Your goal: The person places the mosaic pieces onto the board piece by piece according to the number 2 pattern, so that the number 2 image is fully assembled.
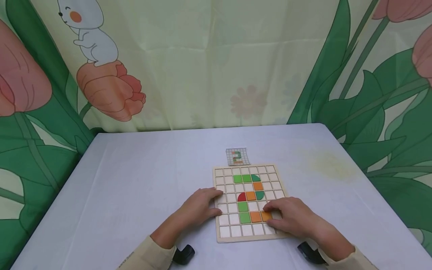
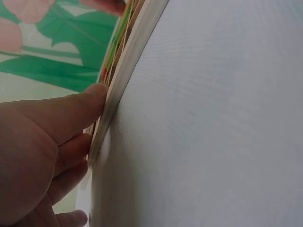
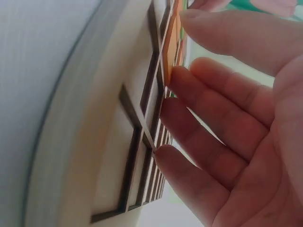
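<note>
A wooden grid board (image 1: 224, 239) lies on the table, with coloured tiles set among its white cells. My right hand (image 1: 291, 217) is at the lower right of the grid and pinches an orange square tile (image 1: 266, 216) between thumb and fingertips. That tile sits beside another orange tile (image 1: 255, 216) and a light green tile (image 1: 244, 217) in the same row. In the right wrist view the fingertips (image 3: 173, 75) are right at the orange piece. My left hand (image 1: 199, 206) rests against the board's left edge, thumb and fingers spread along the frame.
A small pattern card (image 1: 237, 156) with a coloured figure lies just beyond the board. Higher in the grid are light green tiles (image 1: 237, 179), a red rounded tile (image 1: 241, 197) and dark green rounded tiles (image 1: 259, 195). A printed curtain (image 1: 202, 75) hangs behind the white-covered table (image 1: 135, 168).
</note>
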`<state>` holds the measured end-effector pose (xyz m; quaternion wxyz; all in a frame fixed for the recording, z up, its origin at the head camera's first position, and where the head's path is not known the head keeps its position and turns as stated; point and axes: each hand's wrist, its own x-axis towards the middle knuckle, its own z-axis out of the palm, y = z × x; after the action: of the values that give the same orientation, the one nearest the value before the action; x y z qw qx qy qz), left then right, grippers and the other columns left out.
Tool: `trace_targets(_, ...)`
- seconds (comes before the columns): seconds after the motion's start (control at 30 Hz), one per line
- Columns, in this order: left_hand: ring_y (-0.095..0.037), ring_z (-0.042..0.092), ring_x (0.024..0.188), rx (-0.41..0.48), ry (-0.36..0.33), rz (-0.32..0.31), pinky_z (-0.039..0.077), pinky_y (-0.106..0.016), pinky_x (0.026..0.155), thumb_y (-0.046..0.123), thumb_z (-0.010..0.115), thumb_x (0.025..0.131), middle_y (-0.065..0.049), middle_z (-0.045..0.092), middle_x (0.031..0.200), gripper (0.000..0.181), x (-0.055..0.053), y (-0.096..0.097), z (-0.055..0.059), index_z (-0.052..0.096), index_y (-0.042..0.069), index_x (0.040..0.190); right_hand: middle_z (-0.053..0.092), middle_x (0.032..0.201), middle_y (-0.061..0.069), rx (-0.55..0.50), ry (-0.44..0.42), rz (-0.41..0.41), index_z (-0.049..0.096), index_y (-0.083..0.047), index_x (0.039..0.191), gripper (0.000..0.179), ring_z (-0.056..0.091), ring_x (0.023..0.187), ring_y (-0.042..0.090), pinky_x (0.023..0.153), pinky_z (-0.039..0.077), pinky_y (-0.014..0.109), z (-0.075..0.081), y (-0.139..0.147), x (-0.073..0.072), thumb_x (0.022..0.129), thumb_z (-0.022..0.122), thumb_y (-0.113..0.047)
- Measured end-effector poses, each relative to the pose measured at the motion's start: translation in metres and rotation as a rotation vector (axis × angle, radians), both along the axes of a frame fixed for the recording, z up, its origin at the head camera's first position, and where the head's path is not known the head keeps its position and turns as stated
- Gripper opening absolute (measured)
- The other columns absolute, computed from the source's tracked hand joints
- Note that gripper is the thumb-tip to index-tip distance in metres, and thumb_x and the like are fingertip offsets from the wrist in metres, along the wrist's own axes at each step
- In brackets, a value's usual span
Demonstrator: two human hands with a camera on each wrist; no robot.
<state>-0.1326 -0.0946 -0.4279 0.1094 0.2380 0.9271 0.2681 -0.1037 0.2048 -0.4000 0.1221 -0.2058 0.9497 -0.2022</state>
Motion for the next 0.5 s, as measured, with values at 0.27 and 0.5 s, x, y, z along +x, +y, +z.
trace_targets(0.27, -0.025, 0.052, 0.130, -0.028, 0.014, -0.009, 0.043, -0.041, 0.108, 0.024, 0.081, 0.087, -0.006, 0.060, 0.138, 0.057, -0.0004, 0.0010, 0.0026, 0.060, 0.007, 0.137, 0.069, 0.110, -0.010, -0.032, -0.026, -0.042, 0.075, -0.021, 0.111, 0.030, 0.060, 0.103, 0.019, 0.094, 0.051, 0.049, -0.0035, 0.0037, 0.0043, 0.083, 0.081, -0.030)
trace_targets(0.5, -0.025, 0.052, 0.131, -0.035, 0.006, -0.002, 0.041, -0.043, 0.110, 0.024, 0.081, 0.086, -0.006, 0.061, 0.137, 0.057, -0.0015, 0.0019, 0.0023, 0.060, 0.008, 0.137, 0.068, 0.111, -0.010, -0.041, -0.052, -0.039, 0.074, -0.023, 0.112, 0.031, 0.060, 0.104, 0.018, 0.094, 0.049, 0.050, -0.0038, 0.0063, 0.0010, 0.083, 0.080, -0.032)
